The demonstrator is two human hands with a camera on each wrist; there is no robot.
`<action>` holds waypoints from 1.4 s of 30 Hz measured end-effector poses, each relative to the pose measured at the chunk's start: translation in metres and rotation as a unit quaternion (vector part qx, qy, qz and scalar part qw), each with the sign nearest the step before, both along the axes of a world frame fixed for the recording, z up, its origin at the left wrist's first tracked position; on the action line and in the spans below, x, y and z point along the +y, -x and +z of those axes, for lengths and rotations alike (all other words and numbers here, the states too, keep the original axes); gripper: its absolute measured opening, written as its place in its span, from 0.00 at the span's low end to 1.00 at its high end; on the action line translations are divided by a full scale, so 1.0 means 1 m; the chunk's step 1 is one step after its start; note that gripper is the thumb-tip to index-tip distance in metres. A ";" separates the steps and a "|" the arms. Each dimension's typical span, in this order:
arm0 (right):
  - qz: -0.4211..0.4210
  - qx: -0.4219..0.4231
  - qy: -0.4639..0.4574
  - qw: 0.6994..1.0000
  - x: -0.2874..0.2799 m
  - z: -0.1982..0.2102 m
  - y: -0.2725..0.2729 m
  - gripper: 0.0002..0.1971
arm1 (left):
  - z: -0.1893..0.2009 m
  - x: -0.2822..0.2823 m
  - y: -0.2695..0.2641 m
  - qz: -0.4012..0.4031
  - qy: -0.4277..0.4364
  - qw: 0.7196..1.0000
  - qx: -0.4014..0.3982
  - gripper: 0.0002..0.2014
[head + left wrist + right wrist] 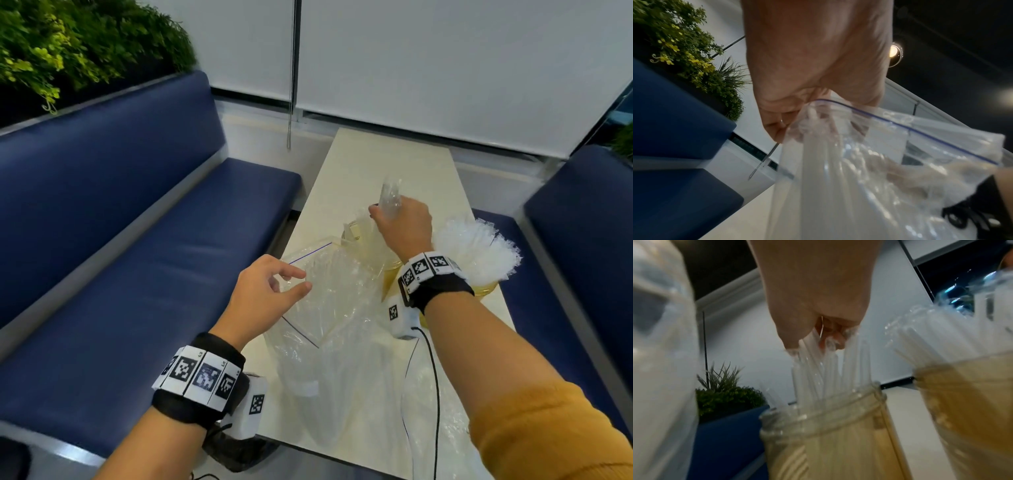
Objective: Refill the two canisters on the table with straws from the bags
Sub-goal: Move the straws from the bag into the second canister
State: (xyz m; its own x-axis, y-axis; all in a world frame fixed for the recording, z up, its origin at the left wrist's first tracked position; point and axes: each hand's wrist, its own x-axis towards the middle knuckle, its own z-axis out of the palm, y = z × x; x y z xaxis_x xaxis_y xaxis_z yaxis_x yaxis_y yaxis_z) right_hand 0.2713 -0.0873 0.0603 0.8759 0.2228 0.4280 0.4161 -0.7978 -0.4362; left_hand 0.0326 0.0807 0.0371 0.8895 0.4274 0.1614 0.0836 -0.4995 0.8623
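My left hand [297,281] pinches the mouth of a clear zip bag [329,301] with a blue seal line and holds it up over the table; the left wrist view shows the film of the bag [859,178] bunched between the fingers [777,129]. My right hand [387,214] grips a bundle of clear wrapped straws [390,192] whose lower ends stand in a clear canister [824,426]. In the head view this canister [352,233] is mostly hidden behind the bag and hand. A second canister [486,287], to the right, is packed with straws [476,250].
The cream table [359,161] is narrow, with blue bench seats on the left [137,274] and right [582,240]. A second plastic bag [329,411] lies flat at the table's near end, under a black cable [435,370]. Plants [68,44] stand behind the left bench.
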 end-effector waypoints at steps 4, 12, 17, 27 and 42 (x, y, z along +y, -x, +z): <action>-0.009 0.045 -0.014 0.999 -0.006 -0.013 0.000 0.26 | 0.003 -0.001 -0.002 -0.007 -0.008 1.000 -0.014 0.06; 0.097 -0.086 0.071 0.989 0.005 0.014 -0.017 0.31 | 0.011 -0.008 0.000 -0.021 -0.018 0.999 -0.020 0.06; 0.144 0.031 0.305 0.941 0.000 -0.009 -0.018 0.20 | 0.017 -0.007 0.006 -0.037 -0.032 0.999 0.008 0.17; 0.204 0.010 0.116 0.972 0.010 0.074 0.076 0.16 | 0.014 -0.017 0.005 -0.047 -0.008 0.999 0.016 0.23; 0.228 0.230 0.240 0.915 0.026 -0.002 0.169 0.35 | 0.000 -0.026 0.008 -0.047 0.200 0.979 0.006 0.24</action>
State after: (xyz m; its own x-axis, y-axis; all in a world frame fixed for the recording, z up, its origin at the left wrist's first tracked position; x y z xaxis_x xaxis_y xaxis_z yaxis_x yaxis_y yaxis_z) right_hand 0.1020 -0.0608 0.0584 0.7083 0.6753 -0.2055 0.6139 -0.7330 -0.2930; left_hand 0.0246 0.0549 0.0367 0.9289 0.3700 -0.0132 0.0649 -0.1276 0.9897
